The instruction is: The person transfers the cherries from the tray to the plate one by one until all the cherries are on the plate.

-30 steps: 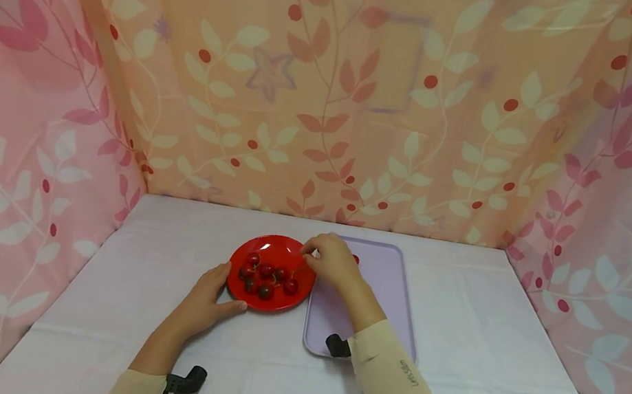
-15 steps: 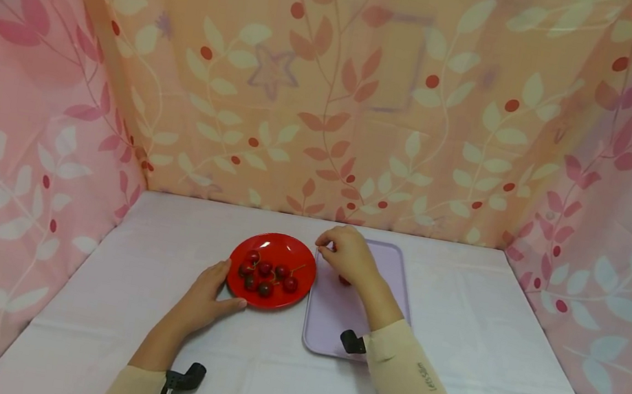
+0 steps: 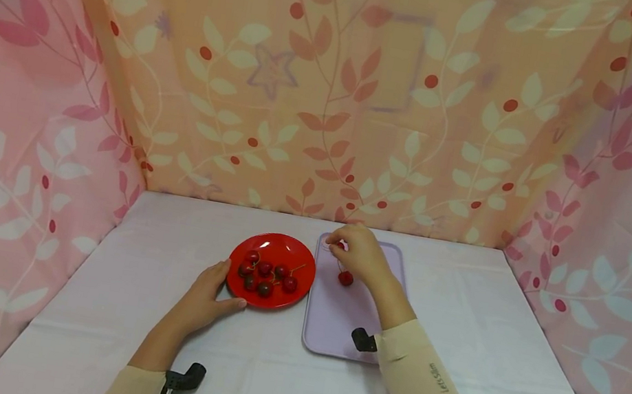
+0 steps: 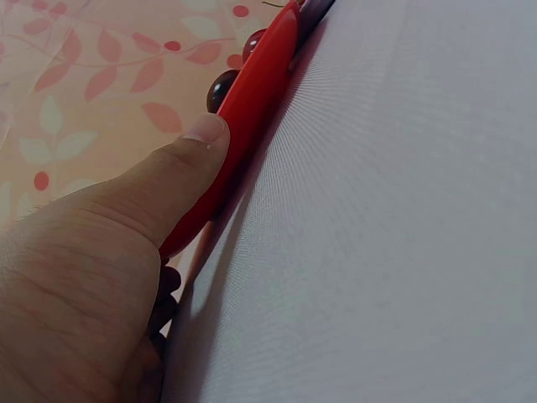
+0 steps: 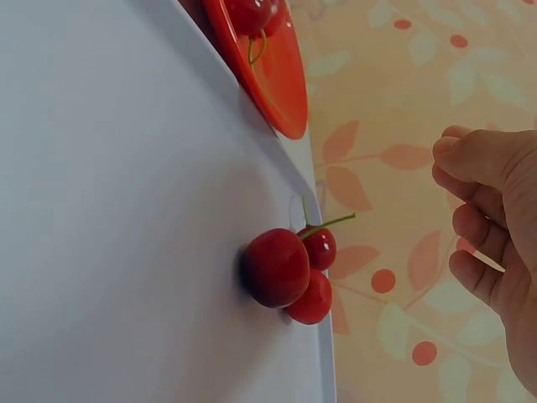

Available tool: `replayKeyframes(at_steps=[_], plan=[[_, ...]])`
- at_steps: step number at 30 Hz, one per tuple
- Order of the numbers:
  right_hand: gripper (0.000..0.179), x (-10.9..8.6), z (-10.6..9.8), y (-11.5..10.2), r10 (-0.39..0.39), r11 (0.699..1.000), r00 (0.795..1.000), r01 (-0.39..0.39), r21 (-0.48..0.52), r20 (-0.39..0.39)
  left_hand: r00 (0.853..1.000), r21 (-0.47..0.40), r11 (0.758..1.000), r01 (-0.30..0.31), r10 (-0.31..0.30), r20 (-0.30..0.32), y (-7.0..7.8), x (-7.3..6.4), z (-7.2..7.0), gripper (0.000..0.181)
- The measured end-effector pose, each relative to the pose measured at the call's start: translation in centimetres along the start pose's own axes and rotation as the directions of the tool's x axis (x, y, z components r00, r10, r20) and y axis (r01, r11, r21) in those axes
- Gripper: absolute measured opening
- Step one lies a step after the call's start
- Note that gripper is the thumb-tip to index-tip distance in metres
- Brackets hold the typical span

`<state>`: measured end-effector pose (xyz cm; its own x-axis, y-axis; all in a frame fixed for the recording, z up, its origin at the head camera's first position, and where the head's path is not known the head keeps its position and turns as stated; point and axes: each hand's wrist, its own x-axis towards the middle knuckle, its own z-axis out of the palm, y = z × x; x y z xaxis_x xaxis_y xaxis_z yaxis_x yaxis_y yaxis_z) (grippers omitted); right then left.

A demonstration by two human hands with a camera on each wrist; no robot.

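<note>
Cherries (image 3: 265, 269) are split over two spots here: most sit bunched on the red plate (image 3: 283, 245), and the right wrist view shows three, stems on at least one, over on the purple tray (image 3: 332, 325). So I'd call it partway, and on the early side if the plate is the one getting emptied. Plate and tray are right beside each other on the desk (image 3: 256, 368); can't tell if they touch. Left hand (image 3: 203, 300) has thumb and fingers spread along the plate's rim. Right hand (image 3: 365, 254) is over the tray's far end, fingers loosely curled, thumb close to the index, nothing pinched that I can see.
</note>
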<state>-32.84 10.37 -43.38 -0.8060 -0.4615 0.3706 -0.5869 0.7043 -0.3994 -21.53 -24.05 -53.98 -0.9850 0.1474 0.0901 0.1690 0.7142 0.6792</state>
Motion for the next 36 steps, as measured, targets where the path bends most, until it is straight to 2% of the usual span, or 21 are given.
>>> replayKeyframes(at_steps=[8,12,16,22,36], plan=[[0.011,0.0,-0.7,0.8,-0.008,1.0,1.0,0.008,-0.005,0.011,1.0,-0.005,1.0,0.005,-0.005,0.002,0.1,0.0,0.0,0.108],[0.012,-0.2,-1.1,1.2,0.019,1.0,0.999,-0.019,0.006,0.033,1.0,-0.007,1.0,0.011,-0.011,0.005,0.0,0.0,0.0,0.109],[0.012,-0.4,-1.2,1.7,0.016,1.0,0.998,-0.014,-0.025,0.056,1.0,-0.003,1.0,0.017,-0.017,0.009,-0.2,0.1,0.1,0.109],[0.014,-0.9,-0.7,2.4,-0.04,0.999,0.996,0.043,-0.031,0.077,1.0,0.005,1.0,0.006,-0.006,0.007,-0.1,0.1,0.1,0.109],[0.015,-0.8,1.4,3.3,-0.007,0.998,0.993,0.014,-0.058,0.121,1.0,-0.009,1.0,-0.016,0.016,-0.005,0.1,-0.1,-0.1,0.105]])
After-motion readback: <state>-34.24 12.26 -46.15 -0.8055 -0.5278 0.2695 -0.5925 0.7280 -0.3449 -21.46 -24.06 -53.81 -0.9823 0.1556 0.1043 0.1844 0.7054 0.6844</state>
